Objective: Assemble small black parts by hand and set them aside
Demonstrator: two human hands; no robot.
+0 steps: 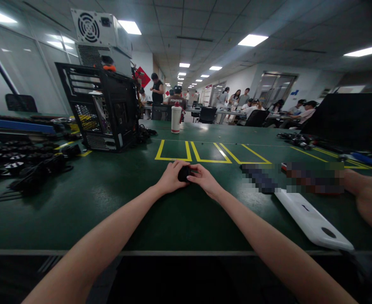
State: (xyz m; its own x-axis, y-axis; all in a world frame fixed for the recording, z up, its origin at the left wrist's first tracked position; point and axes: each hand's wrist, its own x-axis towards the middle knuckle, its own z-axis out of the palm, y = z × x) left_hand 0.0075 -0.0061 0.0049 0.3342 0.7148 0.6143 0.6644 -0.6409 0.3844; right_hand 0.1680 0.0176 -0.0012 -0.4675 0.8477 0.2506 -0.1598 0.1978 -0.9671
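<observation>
A small rounded black object is held between my two hands just above or on the green tabletop; its exact kind is hard to make out. My left hand curls round its left side, fingers over the top and thumb low at the front. From the right, my right hand grips it between thumb and fingertips. Part of the object is hidden behind the fingers. Beyond the hands, yellow tape outlines mark the table.
An open black computer case with a power supply unit above it stands left, near piled cables. A white cup is farther back. At right lie a white panel-like device, blurred items and another person's hand.
</observation>
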